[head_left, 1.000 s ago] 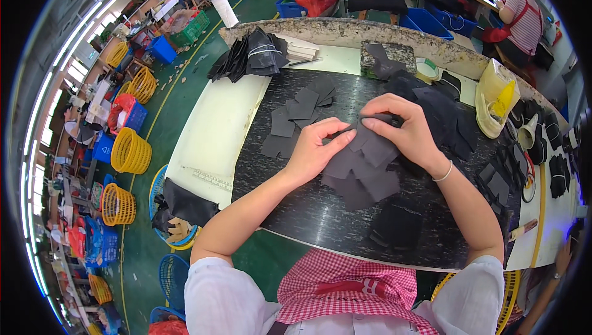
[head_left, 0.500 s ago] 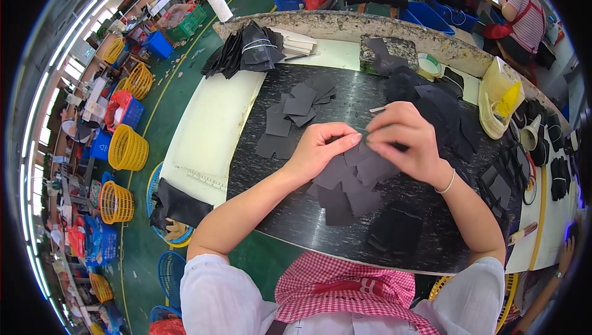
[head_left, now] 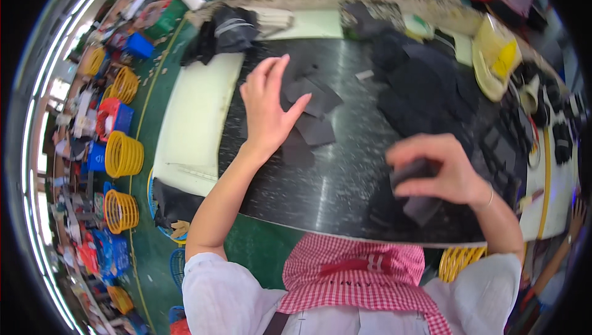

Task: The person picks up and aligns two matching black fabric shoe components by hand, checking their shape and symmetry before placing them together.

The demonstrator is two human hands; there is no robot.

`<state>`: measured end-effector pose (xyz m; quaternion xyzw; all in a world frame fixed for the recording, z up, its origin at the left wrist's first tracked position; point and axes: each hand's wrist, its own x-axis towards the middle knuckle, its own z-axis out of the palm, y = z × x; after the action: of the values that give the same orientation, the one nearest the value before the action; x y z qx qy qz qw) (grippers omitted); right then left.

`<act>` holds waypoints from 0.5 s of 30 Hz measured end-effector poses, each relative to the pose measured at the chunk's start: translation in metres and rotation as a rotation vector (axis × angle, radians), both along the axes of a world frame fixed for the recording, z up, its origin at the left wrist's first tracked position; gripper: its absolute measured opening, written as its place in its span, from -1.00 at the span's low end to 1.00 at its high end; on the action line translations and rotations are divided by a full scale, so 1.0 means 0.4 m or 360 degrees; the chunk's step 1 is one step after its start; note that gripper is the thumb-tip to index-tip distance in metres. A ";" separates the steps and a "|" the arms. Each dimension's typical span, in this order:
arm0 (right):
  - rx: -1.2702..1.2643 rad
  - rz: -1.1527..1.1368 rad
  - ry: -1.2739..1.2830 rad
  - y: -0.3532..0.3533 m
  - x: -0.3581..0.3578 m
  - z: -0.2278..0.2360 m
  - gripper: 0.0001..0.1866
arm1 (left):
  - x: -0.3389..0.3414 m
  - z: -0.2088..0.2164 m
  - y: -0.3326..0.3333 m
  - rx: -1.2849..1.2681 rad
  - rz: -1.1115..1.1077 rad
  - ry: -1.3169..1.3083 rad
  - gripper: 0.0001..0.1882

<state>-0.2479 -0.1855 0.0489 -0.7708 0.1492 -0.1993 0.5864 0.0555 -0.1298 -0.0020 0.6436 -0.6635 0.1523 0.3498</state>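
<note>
My left hand (head_left: 266,107) hovers at the left side of the black speckled board (head_left: 357,193), thumb and fingers spread, holding nothing. Beside and under it lie several loose grey cut pieces (head_left: 316,130) of flat leather-like material. My right hand (head_left: 447,165), blurred by motion, is curled round a bunch of dark grey cut pieces (head_left: 422,208) above the board's front right. Partly hidden below it is a stack of black pieces (head_left: 388,205). A large heap of black pieces (head_left: 425,82) covers the back right of the board.
At the back left lies a tied black bundle (head_left: 234,29). A white sheet (head_left: 197,107) borders the board on the left. A yellowish plastic container (head_left: 490,66) stands at the back right, with more black pieces (head_left: 499,144) nearby. Yellow baskets (head_left: 123,150) stand on the floor at left.
The hands have moved apart: my left went up and left to the loose pieces, my right went down and right. The grey pile in the middle is gone, and my right hand holds grey pieces.
</note>
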 end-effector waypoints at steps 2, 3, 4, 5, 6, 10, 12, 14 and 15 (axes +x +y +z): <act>-0.0049 -0.0034 0.0108 -0.007 0.001 -0.003 -0.39 | -0.115 0.061 0.041 0.0129 -0.0535 0.0528 -0.23; -0.0005 -0.0084 0.0141 0.000 0.004 -0.006 -0.39 | -0.186 0.069 0.068 0.0561 -0.0796 0.1129 -0.23; -0.0023 -0.0074 0.0228 0.004 0.013 -0.005 -0.32 | -0.241 0.071 0.094 0.0990 -0.1007 0.1716 -0.23; -0.0041 -0.0060 0.0314 0.014 0.009 -0.009 -0.26 | -0.270 0.061 0.106 0.1022 -0.1014 0.1739 -0.23; -0.0020 -0.0069 0.0330 0.021 -0.008 -0.023 -0.26 | -0.292 0.050 0.108 0.1131 -0.0958 0.2004 -0.24; 0.0258 -0.0252 0.0493 0.077 -0.099 -0.048 -0.36 | -0.312 0.049 0.149 0.1219 -0.0849 0.2077 -0.26; 0.0735 -0.0520 0.0390 0.122 -0.134 -0.082 -0.46 | -0.321 0.007 0.187 0.1134 -0.0911 0.1603 -0.28; 0.0203 -0.0611 0.0402 0.164 -0.148 -0.114 -0.56 | -0.332 -0.013 0.196 0.1105 -0.0923 0.1235 -0.27; 0.0096 -0.0624 0.0381 0.174 -0.148 -0.126 -0.61 | -0.338 -0.026 0.197 0.1017 -0.0880 0.1128 -0.31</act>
<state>-0.3071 -0.1157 -0.0015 -0.7273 0.3704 -0.2121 0.5374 -0.0797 -0.0512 -0.0124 0.5314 -0.6627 -0.3801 0.3660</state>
